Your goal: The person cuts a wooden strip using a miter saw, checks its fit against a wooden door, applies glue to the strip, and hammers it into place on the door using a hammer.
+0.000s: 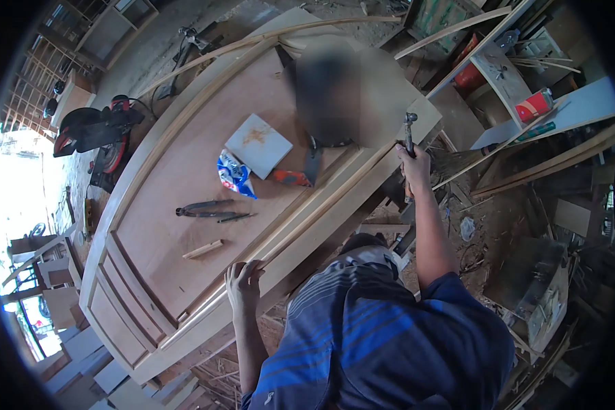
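A large curved wooden panel (158, 273) with framed edges lies in front of me. Along its near side runs a long, thin wooden strip (321, 217). My left hand (243, 287) is at this strip with bent fingers closed over its edge. Raised near the panel's right end, my right hand (415, 168) is wrapped around a hammer (409, 128), its metal head pointing up and away. On the panel lie a pale square board (258, 145), a blue-and-white packet (234, 174), a handsaw (311, 167) with an orange handle, pincers (205, 208), a pencil-like tool (236, 218) and a short wood stick (203, 249).
A red-and-black power saw (109, 147) stands beyond the panel's left edge. At right are a shelf unit (502, 75) with a red can (534, 105), and long curved wood strips (553, 162). Scrap wood litters the floor. A blurred patch covers part of the panel's far end.
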Demonstrator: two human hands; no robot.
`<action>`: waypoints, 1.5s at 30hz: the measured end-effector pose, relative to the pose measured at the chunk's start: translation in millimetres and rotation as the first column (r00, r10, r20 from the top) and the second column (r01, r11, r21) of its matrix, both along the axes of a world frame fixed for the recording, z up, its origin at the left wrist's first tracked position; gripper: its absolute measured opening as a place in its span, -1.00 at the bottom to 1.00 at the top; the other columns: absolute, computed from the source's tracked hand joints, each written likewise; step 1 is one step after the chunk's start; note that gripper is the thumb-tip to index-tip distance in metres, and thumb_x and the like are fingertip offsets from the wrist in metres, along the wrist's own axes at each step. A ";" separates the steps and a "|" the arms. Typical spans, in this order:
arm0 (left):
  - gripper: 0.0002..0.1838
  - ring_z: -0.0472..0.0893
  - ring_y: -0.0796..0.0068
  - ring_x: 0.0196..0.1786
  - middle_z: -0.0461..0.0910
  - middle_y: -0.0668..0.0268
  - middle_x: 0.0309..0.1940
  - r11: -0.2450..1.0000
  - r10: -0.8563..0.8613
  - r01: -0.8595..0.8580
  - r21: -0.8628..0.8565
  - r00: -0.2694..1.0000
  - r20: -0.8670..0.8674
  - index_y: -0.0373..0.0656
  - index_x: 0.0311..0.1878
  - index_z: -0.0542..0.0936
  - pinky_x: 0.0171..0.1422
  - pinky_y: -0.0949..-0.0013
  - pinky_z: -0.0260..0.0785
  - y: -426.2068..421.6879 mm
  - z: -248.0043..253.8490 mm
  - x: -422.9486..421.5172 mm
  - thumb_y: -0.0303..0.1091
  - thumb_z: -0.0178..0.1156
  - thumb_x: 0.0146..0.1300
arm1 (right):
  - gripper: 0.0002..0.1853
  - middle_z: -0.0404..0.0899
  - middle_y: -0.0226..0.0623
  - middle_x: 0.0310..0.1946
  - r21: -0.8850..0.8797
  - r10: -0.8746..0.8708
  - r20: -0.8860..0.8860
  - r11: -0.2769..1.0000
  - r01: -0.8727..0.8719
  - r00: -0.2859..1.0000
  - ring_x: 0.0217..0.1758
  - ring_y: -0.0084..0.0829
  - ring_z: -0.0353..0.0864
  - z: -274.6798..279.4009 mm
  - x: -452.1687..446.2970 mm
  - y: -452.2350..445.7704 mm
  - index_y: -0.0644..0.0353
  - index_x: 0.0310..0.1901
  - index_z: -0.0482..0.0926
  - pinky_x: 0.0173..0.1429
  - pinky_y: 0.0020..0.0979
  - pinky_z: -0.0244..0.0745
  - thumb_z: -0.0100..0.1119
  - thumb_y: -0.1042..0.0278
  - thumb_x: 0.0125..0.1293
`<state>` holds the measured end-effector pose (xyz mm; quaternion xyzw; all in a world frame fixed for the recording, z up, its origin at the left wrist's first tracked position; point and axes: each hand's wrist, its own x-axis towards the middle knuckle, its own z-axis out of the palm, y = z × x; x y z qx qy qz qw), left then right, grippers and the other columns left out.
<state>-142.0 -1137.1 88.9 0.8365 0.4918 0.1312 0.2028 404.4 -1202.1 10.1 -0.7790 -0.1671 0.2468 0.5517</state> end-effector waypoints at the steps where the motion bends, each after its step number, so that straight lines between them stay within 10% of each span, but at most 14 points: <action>1: -0.68 0.64 0.11 0.04 0.67 0.27 -0.13 1.000 0.005 -0.005 -0.012 1.000 -0.007 0.03 0.05 0.81 0.24 0.02 0.44 2.4 -1.8 11.5 -0.30 0.55 0.21 | -0.71 0.41 -0.62 -0.63 0.000 0.003 -0.004 1.000 -0.003 1.000 -0.68 -0.70 0.34 -10.1 13.4 1.1 0.19 -0.12 0.78 -0.61 -0.44 0.15 0.42 0.10 0.56; 45: -0.74 0.68 0.08 0.04 0.73 0.25 -0.13 0.976 0.004 -0.062 -0.207 0.963 -0.269 -0.02 0.00 0.82 0.22 0.01 0.48 46.1 -37.9 104.4 -0.34 0.54 0.24 | -0.74 0.41 -0.60 -0.70 -0.185 -0.101 -0.167 0.980 0.070 0.981 -0.73 -0.74 0.33 -8.1 83.6 68.4 0.22 -0.22 0.71 -0.64 -0.53 0.14 0.44 0.21 0.57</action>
